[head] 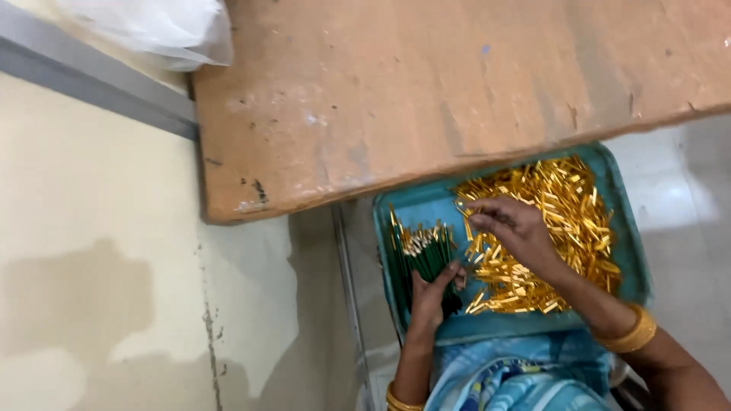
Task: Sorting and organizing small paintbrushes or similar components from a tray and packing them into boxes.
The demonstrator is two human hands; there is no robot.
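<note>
Green sticks: a bundle of thin dark green sticks (423, 255) with pale and gold tips lies at the left end of the tray, fanned out a little and pointing away from the person.
Left hand: the left hand (432, 298) is closed around the near end of the bundle; its grip holds the sticks, with the fingers wrapped over them.
Gold pieces: a wide heap of short shiny gold pieces (556, 228) fills the middle and right part of the tray, just beside the bundle.
Right hand: the right hand (512, 228) rests on top of the heap, with the fingertips pinched narrow at a few gold pieces; I cannot tell whether one is really held.
Tray: a teal plastic tray (426, 204) with a raised rim holds both sticks and gold pieces; it sits on the lap, over blue patterned cloth (518, 377).
Bangles: gold bangles (633, 332) are on both wrists.
Surface: a worn brown wooden surface (426, 84) stands beyond the tray, and its edge covers the far rim.
Bag: a clear plastic bag (160, 29) lies at the far left corner.
</note>
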